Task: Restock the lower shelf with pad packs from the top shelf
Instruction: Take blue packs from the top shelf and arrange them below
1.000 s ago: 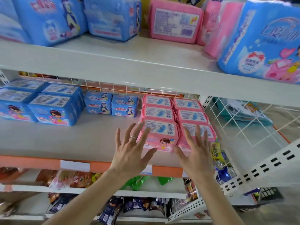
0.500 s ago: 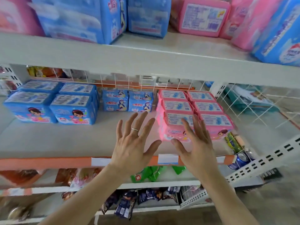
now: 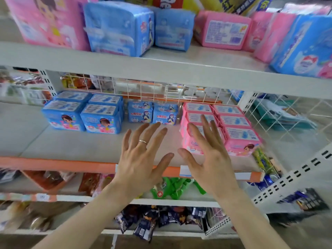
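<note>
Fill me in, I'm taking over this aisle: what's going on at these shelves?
A person is restocking pad packs, but both hands hold nothing right now. The left hand and right hand are open and spread in front of the lower shelf, the right one partly covering its pink packs. Blue packs sit further left. Bigger packs wait on the top shelf, untouched.

White metal shop shelving (image 3: 161, 69), soft even light. Wire-grid backing (image 3: 143, 90) behind; perforated upright (image 3: 296, 178) slants right. Orange edge strip (image 3: 53, 164). Bottom tiers: dark snack packets (image 3: 152, 223), green packets (image 3: 172, 187). Grey floor (image 3: 309, 238) lower right, blurred.
</note>
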